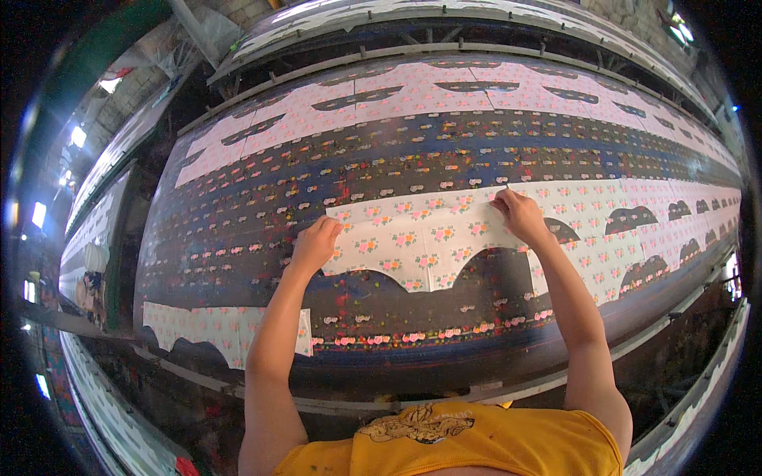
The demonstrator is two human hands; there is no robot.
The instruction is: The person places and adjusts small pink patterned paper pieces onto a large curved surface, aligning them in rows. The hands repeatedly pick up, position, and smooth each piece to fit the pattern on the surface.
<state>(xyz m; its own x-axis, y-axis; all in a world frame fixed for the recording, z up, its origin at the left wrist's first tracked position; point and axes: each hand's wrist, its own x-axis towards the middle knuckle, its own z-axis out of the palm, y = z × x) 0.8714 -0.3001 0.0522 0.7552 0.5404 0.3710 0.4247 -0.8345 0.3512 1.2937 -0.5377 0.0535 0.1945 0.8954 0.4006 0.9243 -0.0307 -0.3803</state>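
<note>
A white fabric piece [413,242] with pink and orange flowers and a scalloped lower edge is stretched between my hands over the long dark table. My left hand [317,244] pinches its upper left corner. Near its upper right corner, my right hand [519,214] grips the top edge between thumb and fingers. Just right of it, more flowered fabric pieces [583,262] with curved cutouts lie flat on the table. Another flowered piece [214,327] lies by the near left edge, partly hidden behind my left forearm.
The dark printing table [230,238] carries rows of small coloured print marks. Pink flowered pieces [429,97] line its far side. A rail [397,49] runs along the back edge. Further tables with fabric [111,174] stand at the left and beyond the back edge.
</note>
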